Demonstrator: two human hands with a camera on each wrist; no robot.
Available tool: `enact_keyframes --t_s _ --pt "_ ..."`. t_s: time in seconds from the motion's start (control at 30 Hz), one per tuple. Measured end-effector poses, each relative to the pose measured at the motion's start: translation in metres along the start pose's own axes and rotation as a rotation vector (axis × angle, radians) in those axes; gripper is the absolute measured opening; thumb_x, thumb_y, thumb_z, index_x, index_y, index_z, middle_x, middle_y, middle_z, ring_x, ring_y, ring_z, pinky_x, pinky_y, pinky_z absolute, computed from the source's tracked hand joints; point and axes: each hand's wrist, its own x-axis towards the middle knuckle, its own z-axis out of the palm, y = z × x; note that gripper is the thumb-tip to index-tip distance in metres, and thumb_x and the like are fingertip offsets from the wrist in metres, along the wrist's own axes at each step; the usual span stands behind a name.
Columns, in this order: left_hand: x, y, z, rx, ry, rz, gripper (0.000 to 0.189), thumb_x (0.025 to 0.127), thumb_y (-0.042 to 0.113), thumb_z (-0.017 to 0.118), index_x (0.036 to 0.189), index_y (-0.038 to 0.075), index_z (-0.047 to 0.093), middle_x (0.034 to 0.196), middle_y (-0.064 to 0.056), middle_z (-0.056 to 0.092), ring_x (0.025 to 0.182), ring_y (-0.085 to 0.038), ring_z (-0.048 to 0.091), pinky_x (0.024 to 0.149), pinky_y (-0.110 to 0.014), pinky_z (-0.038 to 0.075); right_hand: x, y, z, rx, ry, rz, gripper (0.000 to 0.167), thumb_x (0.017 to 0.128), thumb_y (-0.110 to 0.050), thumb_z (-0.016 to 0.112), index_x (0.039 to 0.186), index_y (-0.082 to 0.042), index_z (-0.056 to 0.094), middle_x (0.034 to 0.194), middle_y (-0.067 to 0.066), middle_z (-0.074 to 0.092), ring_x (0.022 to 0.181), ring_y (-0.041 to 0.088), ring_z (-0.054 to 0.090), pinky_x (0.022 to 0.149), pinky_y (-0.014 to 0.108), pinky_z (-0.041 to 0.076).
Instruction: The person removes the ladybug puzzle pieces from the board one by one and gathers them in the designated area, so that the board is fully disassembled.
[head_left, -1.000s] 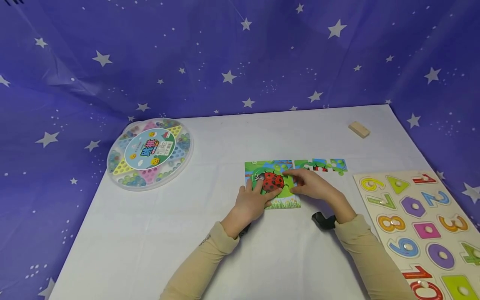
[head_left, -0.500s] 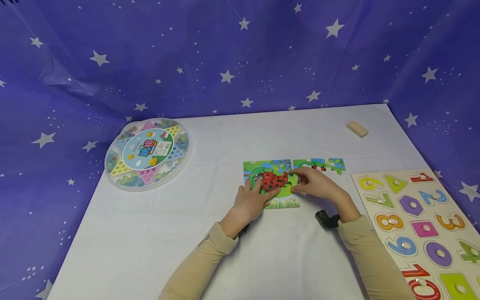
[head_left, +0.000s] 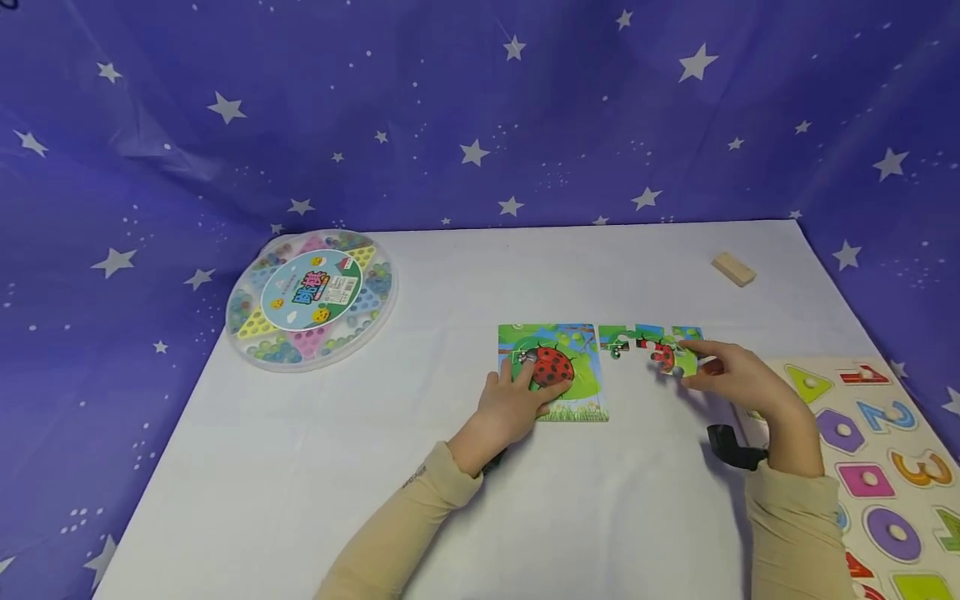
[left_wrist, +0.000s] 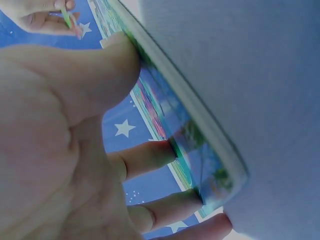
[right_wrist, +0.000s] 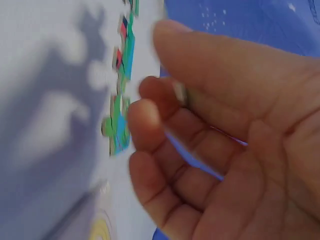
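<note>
A square ladybug picture board (head_left: 587, 358) lies flat on the table. My left hand (head_left: 510, 408) rests on its lower left part, fingers spread; the left wrist view shows the thumb (left_wrist: 112, 65) touching the board's surface (left_wrist: 192, 142). Held just above the table, right of the board, is a red and green jigsaw piece (head_left: 665, 358). My right hand (head_left: 750, 383) pinches it at its right edge between thumb and fingers. In the right wrist view the curled fingers (right_wrist: 145, 120) mostly hide that piece. Behind it, several jigsaw pieces (head_left: 613, 336) stand in a row along the board's top right.
A wooden number and shape board (head_left: 855, 425) lies at the right, partly under my right arm. A small wooden block (head_left: 733, 269) sits at the back right. On the left is a round clear marble game case (head_left: 311, 292). A starry purple cloth (head_left: 420, 100) hangs behind.
My right hand has moved right from the ladybug board to the row of pieces, carrying the jigsaw piece along. The left hand stays on the board. The head view has shifted slightly.
</note>
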Motion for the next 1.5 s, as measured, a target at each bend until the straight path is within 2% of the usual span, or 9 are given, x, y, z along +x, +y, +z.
enact_keyframes --t_s 0.1,0.3,0.47,0.77,0.87,0.97,1.1,1.3,1.5 --pt "0.001 0.001 -0.002 0.0 -0.004 -0.005 0.044 0.095 0.048 0.028 0.138 0.053 0.018 0.145 -0.008 0.023 0.129 -0.04 0.022 0.091 -0.043 0.033 -0.006 0.006 -0.005 -0.025 -0.047 -0.01 0.059 0.08 -0.014 0.069 0.128 0.011 0.044 0.101 0.019 0.056 0.08 0.021 0.051 0.062 0.03 0.042" --pt "0.0 0.001 -0.004 -0.009 -0.008 -0.009 0.044 0.095 0.047 0.029 0.138 0.053 0.019 0.145 -0.009 0.024 0.129 -0.04 0.023 0.092 -0.043 0.033 -0.005 0.01 -0.006 -0.038 -0.111 0.006 0.057 0.077 -0.007 0.069 0.124 0.015 0.045 0.07 0.003 0.04 0.063 0.015 0.037 0.051 0.028 0.03" --pt "0.0 0.001 -0.003 -0.003 -0.011 -0.006 0.044 0.095 0.046 0.029 0.138 0.053 0.019 0.145 -0.009 0.024 0.128 -0.04 0.024 0.091 -0.043 0.033 -0.003 0.01 -0.004 -0.086 -0.121 0.021 0.058 0.075 -0.005 0.07 0.122 0.017 0.044 0.068 0.002 0.037 0.064 0.017 0.035 0.052 0.029 0.028" --pt "-0.001 0.0 -0.004 -0.018 -0.02 -0.012 0.044 0.095 0.047 0.029 0.138 0.053 0.019 0.146 -0.009 0.022 0.129 -0.039 0.023 0.093 -0.044 0.032 -0.001 0.012 -0.001 -0.085 -0.118 0.04 0.06 0.074 -0.004 0.07 0.124 0.017 0.043 0.073 0.005 0.042 0.069 0.019 0.038 0.057 0.031 0.031" --pt "0.0 0.001 -0.003 -0.013 -0.025 -0.008 0.045 0.095 0.047 0.028 0.138 0.053 0.018 0.146 -0.009 0.022 0.129 -0.04 0.022 0.094 -0.045 0.032 -0.002 0.013 0.001 -0.108 -0.107 0.038 0.06 0.073 -0.005 0.071 0.124 0.015 0.045 0.081 0.012 0.05 0.074 0.023 0.041 0.06 0.033 0.035" --pt "0.0 0.001 -0.001 -0.015 -0.02 -0.008 0.045 0.095 0.047 0.028 0.138 0.053 0.018 0.146 -0.009 0.022 0.129 -0.04 0.022 0.095 -0.045 0.031 -0.003 0.014 0.001 -0.137 -0.081 0.015 0.059 0.072 -0.006 0.071 0.122 0.014 0.047 0.097 0.025 0.053 0.084 0.033 0.046 0.069 0.043 0.04" --pt "-0.001 0.002 -0.002 -0.014 -0.014 -0.013 0.044 0.095 0.047 0.029 0.138 0.053 0.018 0.146 -0.008 0.023 0.129 -0.039 0.023 0.094 -0.044 0.032 -0.004 0.012 0.002 -0.152 -0.051 0.013 0.057 0.074 -0.01 0.071 0.122 0.011 0.049 0.109 0.034 0.048 0.097 0.044 0.045 0.077 0.056 0.038" --pt "-0.002 0.002 -0.003 0.006 -0.004 -0.01 0.044 0.095 0.046 0.029 0.138 0.053 0.019 0.145 -0.008 0.025 0.129 -0.038 0.024 0.093 -0.043 0.033 0.002 -0.001 0.007 -0.078 -0.014 -0.035 0.052 0.079 -0.009 0.067 0.123 0.012 0.048 0.109 0.031 0.051 0.092 0.041 0.05 0.073 0.05 0.042" --pt "-0.002 0.002 -0.001 0.018 -0.007 -0.011 0.044 0.096 0.046 0.029 0.138 0.054 0.018 0.145 -0.007 0.025 0.129 -0.037 0.025 0.093 -0.042 0.033 0.01 -0.015 0.02 -0.027 -0.004 -0.106 0.046 0.082 -0.008 0.066 0.123 0.008 0.051 0.109 0.025 0.055 0.083 0.026 0.052 0.065 0.035 0.042"
